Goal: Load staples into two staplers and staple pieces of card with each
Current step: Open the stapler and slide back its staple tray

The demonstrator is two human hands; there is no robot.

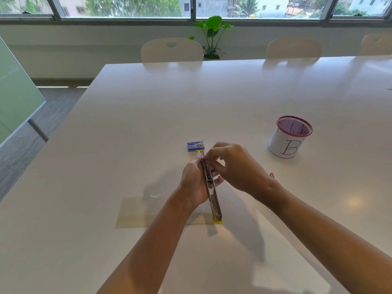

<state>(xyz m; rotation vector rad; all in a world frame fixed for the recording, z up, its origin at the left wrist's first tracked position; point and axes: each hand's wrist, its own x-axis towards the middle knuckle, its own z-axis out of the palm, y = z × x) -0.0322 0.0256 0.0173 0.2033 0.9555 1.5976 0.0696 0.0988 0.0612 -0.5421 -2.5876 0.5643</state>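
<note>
White desk point(148, 124) carries everything here. Held above its middle is a stapler point(210, 187) swung fully open, a long metal strip with yellow plastic showing at both ends; the near end sits low over the desk, and whether it touches the surface is hard to tell. The left hand point(194, 183) grips the stapler from the left side, fingers wrapped under it, so its middle part is mostly covered. The right hand point(231, 166) curls over the far half, fingertips pinching at the metal channel; whether a strip of staples is between them cannot be made out.

Just beyond the stapler's far tip lies a small blue staple box point(195, 146), its print too small to read. A pale piece of card point(142, 209) lies flat under the left forearm, its right part hidden by the arm and stapler. A small red thing point(272, 175) peeks out behind the right wrist, mostly hidden. To the right, well apart, stands a red mesh pen cup point(291, 136) wrapped in white paper marked "B". Across the desk are pale chairs point(171, 49) and a green plant point(212, 32) below the windows.
</note>
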